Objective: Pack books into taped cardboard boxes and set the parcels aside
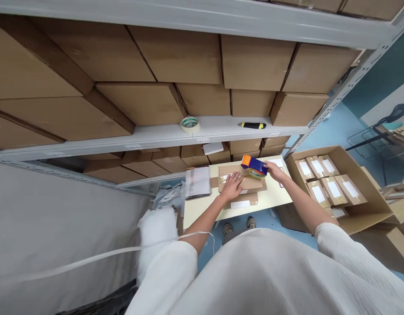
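Observation:
My left hand (232, 187) lies with fingers stretched out on top of a small cardboard box (252, 183), which has shiny tape across its left part. My right hand (274, 171) is wrapped round the handle end of a blue and orange tape dispenser (253, 164), held just above the box's right side. A roll of tape shows at the dispenser's underside. Nearer my body, a second cardboard piece with a white label (240, 204) lies against the box. All this rests on a pale yellow table (202, 213).
A notebook-like stack (198, 183) lies at the table's left. On the shelf ahead are a masking tape roll (190, 124) and a utility knife (252, 125), with cardboard boxes above and below. To the right, a large open carton (382, 205) holds several labelled small boxes.

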`<state>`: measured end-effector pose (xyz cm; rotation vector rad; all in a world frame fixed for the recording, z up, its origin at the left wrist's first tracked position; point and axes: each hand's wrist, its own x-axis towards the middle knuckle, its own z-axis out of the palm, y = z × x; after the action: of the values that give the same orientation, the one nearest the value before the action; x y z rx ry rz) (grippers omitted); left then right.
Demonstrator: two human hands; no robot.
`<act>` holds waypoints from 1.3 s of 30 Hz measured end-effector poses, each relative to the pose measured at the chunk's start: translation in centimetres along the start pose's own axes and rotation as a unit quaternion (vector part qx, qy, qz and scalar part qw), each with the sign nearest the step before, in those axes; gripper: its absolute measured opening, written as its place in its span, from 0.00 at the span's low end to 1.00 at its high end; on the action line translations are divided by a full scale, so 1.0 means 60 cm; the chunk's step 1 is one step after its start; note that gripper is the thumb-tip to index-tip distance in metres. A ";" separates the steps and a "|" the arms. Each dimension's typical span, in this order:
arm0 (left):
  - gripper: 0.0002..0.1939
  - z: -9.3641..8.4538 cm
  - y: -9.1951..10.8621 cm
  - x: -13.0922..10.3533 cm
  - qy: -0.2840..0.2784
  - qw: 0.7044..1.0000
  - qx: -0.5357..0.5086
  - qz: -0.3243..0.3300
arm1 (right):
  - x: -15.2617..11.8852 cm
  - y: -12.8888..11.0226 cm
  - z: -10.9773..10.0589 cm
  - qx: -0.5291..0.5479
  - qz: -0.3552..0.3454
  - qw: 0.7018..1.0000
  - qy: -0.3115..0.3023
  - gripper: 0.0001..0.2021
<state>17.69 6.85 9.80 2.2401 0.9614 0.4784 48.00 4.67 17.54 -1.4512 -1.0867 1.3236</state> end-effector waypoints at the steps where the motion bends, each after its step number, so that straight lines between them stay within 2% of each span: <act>1: 0.27 -0.003 -0.002 0.002 0.004 1.000 -0.021 -0.004 | 0.002 0.003 0.014 0.009 0.009 1.000 -0.014 0.17; 3: 0.26 -0.011 -0.006 0.005 0.025 0.996 -0.079 -0.027 | 0.004 0.012 0.035 0.010 0.026 0.999 -0.034 0.17; 5: 0.25 -0.020 -0.008 0.010 0.062 0.983 -0.155 -0.077 | 0.004 0.021 0.043 0.006 0.040 0.998 -0.044 0.16; 8: 0.21 -0.030 -0.011 0.021 0.115 0.945 -0.266 -0.150 | 0.003 0.027 0.039 0.018 0.045 0.998 -0.042 0.15; 12: 0.16 -0.039 -0.016 0.038 0.152 0.909 -0.342 -0.181 | 0.002 0.019 0.026 -0.017 0.038 0.998 -0.049 0.14; 16: 0.13 -0.045 -0.014 0.055 0.147 0.899 -0.361 -0.198 | 0.005 0.010 0.025 -0.123 0.029 0.990 -0.066 0.13; 20: 0.11 -0.055 -0.007 0.067 0.140 0.884 -0.385 -0.226 | 0.001 0.008 0.031 -0.240 0.019 0.967 -0.088 0.17; 25: 0.11 -0.066 -0.002 0.067 0.122 0.876 -0.399 -0.243 | -0.019 0.005 0.026 -0.280 -0.004 0.953 -0.111 0.30; 28: 0.11 -0.070 0.000 0.064 0.117 0.877 -0.394 -0.247 | -0.026 -0.001 0.015 -0.338 -0.001 0.935 -0.111 0.35; 34: 0.09 -0.078 0.012 0.062 0.105 0.883 -0.390 -0.239 | -0.026 0.001 -0.005 -0.430 -0.016 0.895 -0.120 0.31; 39: 0.10 -0.089 0.034 0.064 0.105 0.874 -0.408 -0.241 | -0.029 0.001 -0.005 -0.423 -0.023 0.898 -0.116 0.27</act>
<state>18.34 10.87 15.33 1.1587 1.1098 0.7330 48.23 2.93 17.90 -1.8723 -2.0062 1.0327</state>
